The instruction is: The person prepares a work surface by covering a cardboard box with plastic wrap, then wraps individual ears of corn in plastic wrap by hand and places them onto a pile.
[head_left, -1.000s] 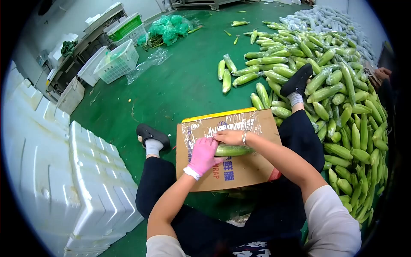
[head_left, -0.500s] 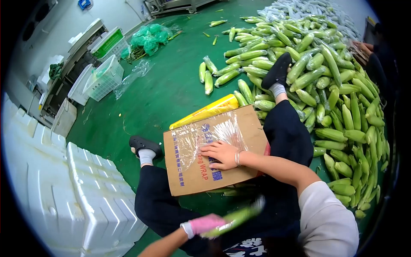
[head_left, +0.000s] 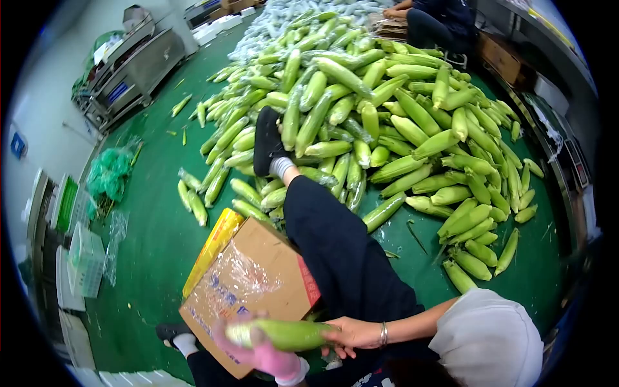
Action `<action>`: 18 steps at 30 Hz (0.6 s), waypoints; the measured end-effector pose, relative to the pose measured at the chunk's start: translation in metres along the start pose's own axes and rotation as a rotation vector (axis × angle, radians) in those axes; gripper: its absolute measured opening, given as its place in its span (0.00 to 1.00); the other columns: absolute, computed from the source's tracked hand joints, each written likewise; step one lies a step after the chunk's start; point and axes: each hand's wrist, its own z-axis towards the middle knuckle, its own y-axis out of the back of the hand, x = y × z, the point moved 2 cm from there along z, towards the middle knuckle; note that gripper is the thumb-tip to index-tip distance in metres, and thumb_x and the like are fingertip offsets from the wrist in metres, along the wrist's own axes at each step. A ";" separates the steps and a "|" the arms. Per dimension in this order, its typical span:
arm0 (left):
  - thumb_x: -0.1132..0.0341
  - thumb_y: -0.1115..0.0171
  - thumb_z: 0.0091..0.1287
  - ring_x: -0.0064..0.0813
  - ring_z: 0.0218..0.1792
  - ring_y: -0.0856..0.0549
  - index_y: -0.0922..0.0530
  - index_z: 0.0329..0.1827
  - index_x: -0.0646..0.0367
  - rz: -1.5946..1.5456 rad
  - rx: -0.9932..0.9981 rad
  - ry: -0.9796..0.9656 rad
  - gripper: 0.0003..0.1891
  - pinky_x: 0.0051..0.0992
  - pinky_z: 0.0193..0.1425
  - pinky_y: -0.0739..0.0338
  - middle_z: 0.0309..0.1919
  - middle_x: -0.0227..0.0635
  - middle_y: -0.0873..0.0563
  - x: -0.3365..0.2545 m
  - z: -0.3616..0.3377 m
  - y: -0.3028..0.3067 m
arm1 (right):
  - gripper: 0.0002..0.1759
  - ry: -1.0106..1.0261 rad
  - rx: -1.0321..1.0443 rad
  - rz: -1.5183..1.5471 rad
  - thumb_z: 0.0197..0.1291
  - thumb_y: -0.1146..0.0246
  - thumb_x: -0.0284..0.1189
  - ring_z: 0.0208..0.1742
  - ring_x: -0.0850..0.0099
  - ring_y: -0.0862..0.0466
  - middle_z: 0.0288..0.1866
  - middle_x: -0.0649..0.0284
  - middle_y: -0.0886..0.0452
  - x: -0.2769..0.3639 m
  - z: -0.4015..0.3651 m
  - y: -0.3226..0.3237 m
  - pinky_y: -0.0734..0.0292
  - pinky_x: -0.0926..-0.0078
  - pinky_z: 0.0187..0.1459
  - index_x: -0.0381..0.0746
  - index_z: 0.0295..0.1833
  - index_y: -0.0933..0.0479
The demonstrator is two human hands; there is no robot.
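A green ear of corn in its husk is held lengthwise above the near edge of a cardboard box. My left hand, in a pink glove, is closed round the left part of the corn, slightly blurred. At the other end, my bare right hand, with a bracelet at the wrist, has its fingers closed on the corn's tip. Clear plastic film lies shiny across the box top. The box rests between my legs, and the corn partly covers its printing.
A large pile of corn ears, some wrapped in film, spreads in front and right. Beside the box lies a yellow carton. Another person sits behind the pile. White crates and green netting are at left.
My view has turned right. My right hand has left the box top and taken the corn's end. My left hand has brought the corn up to the box's near edge.
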 end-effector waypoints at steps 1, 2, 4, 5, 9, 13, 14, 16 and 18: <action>0.65 0.35 0.67 0.36 0.43 0.19 0.38 0.72 0.64 -0.118 -0.025 0.085 0.32 0.37 0.54 0.22 0.40 0.40 0.21 -0.002 0.014 -0.035 | 0.27 0.074 0.103 -0.092 0.69 0.35 0.48 0.19 0.83 0.24 0.32 0.70 0.18 0.006 0.001 0.002 0.29 0.84 0.19 0.43 0.65 0.26; 0.66 0.34 0.67 0.36 0.46 0.20 0.41 0.74 0.63 -0.154 0.048 0.122 0.35 0.36 0.56 0.23 0.45 0.41 0.21 0.008 0.027 -0.056 | 0.18 0.092 0.040 -0.032 0.69 0.33 0.36 0.17 0.83 0.30 0.33 0.70 0.19 0.030 0.010 0.015 0.36 0.84 0.17 0.43 0.59 0.28; 0.67 0.33 0.68 0.35 0.51 0.20 0.42 0.75 0.63 -0.135 0.216 0.282 0.36 0.34 0.59 0.23 0.52 0.42 0.22 0.050 0.047 -0.094 | 0.20 0.347 -0.164 -0.136 0.59 0.27 0.33 0.16 0.84 0.31 0.26 0.72 0.21 0.070 0.051 0.045 0.40 0.82 0.17 0.41 0.55 0.24; 0.68 0.34 0.68 0.34 0.53 0.20 0.41 0.75 0.64 -0.074 0.334 0.393 0.35 0.32 0.60 0.23 0.55 0.43 0.22 0.079 0.061 -0.111 | 0.13 0.284 -0.145 -0.160 0.57 0.28 0.31 0.15 0.82 0.33 0.23 0.72 0.25 0.093 0.078 0.064 0.43 0.81 0.16 0.39 0.44 0.22; 0.68 0.35 0.70 0.32 0.56 0.19 0.33 0.69 0.69 0.019 0.584 0.344 0.27 0.29 0.61 0.23 0.58 0.48 0.20 0.140 0.113 -0.141 | 0.07 0.585 -0.597 -0.025 0.46 0.30 0.24 0.11 0.74 0.34 0.16 0.66 0.27 0.267 0.173 0.126 0.42 0.72 0.14 0.39 0.25 0.23; 0.69 0.39 0.73 0.31 0.47 0.15 0.29 0.64 0.72 0.045 0.320 0.420 0.21 0.28 0.55 0.21 0.50 0.48 0.15 0.113 0.135 -0.063 | 0.35 0.903 -0.813 -0.444 0.49 0.22 0.39 0.29 0.67 0.17 0.39 0.54 0.15 0.416 0.197 0.247 0.21 0.70 0.25 0.31 0.57 0.26; 0.70 0.40 0.72 0.30 0.47 0.15 0.27 0.62 0.71 0.060 0.251 0.432 0.19 0.26 0.53 0.20 0.49 0.46 0.15 0.111 0.133 -0.029 | 0.49 0.943 -0.782 -0.476 0.50 0.22 0.45 0.45 0.60 0.15 0.55 0.49 0.18 0.424 0.175 0.272 0.17 0.63 0.45 0.32 0.70 0.38; 0.68 0.40 0.72 0.24 0.37 0.16 0.23 0.53 0.68 0.332 0.087 0.403 0.13 0.22 0.44 0.21 0.41 0.38 0.16 0.108 0.122 0.047 | 0.45 1.044 -1.440 -0.783 0.45 0.21 0.46 0.64 0.53 0.23 0.65 0.46 0.24 0.406 0.142 0.358 0.29 0.56 0.66 0.34 0.65 0.28; 0.71 0.40 0.71 0.20 0.33 0.18 0.23 0.49 0.66 0.488 -0.039 0.420 0.09 0.19 0.39 0.24 0.36 0.32 0.18 0.121 0.093 0.137 | 0.44 0.499 -1.722 -0.885 0.40 0.21 0.48 0.59 0.51 0.18 0.59 0.46 0.19 0.365 0.094 0.373 0.25 0.55 0.64 0.33 0.61 0.24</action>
